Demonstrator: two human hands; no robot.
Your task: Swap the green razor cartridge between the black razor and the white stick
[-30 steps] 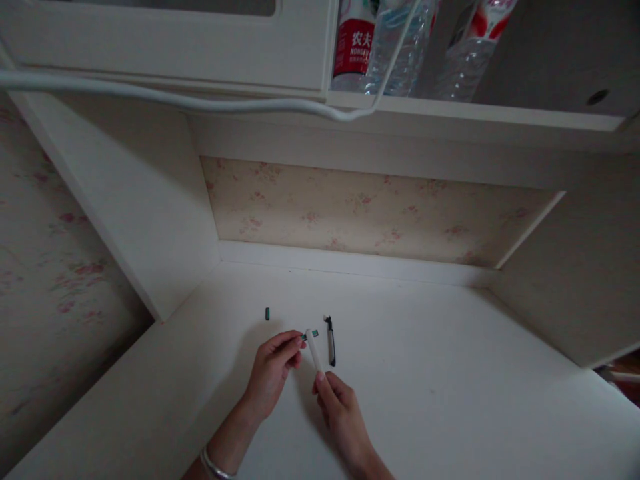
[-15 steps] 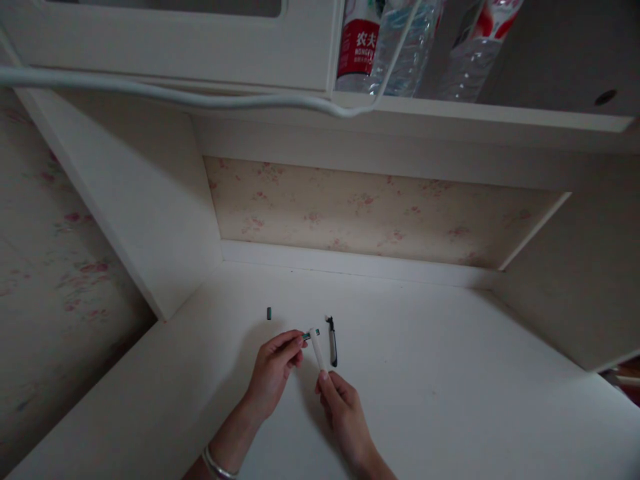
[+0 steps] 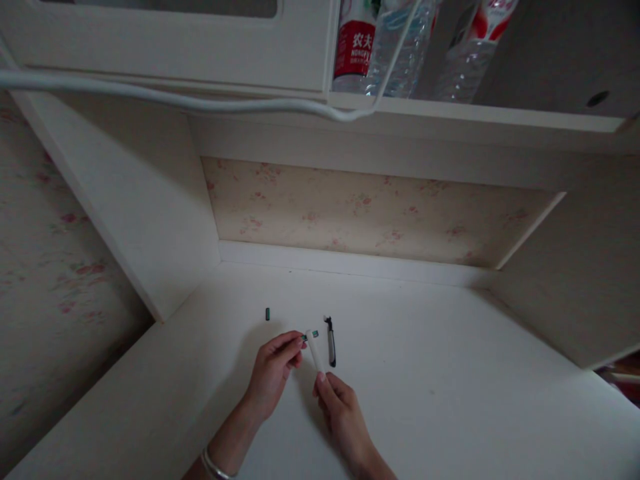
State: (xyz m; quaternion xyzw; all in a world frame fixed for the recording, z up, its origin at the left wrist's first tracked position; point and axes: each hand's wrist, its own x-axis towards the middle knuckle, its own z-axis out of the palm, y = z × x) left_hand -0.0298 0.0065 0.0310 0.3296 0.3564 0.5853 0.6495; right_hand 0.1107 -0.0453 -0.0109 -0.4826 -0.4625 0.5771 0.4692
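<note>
My left hand (image 3: 273, 370) pinches one end of a small dark-green strip (image 3: 315, 333) at the head of a slim white handle (image 3: 315, 352). The strip shows on both sides of that head, its far end sticking out to the right. Thumb and fingers of my right hand (image 3: 340, 410) are closed around the handle's lower end, which they hide. What kind of tool this is, I cannot tell. Just right of it, a slim black-and-grey tool (image 3: 332, 343) with a pale tip lies on the desk. A short dark-green piece (image 3: 267, 314) lies beyond my left hand.
The white desk (image 3: 430, 347) runs back to a low ledge and flowered wallpaper (image 3: 350, 210). Side panels (image 3: 125, 193) bound it. Overhead, a shelf holds plastic bottles (image 3: 356, 50), and a thick white cable (image 3: 200, 103) crosses in front of the cabinet.
The dark-green strip sticks out a little further on the right of the white head, with less of it showing on the left. Both hands keep their grips; the view has shifted slightly.
</note>
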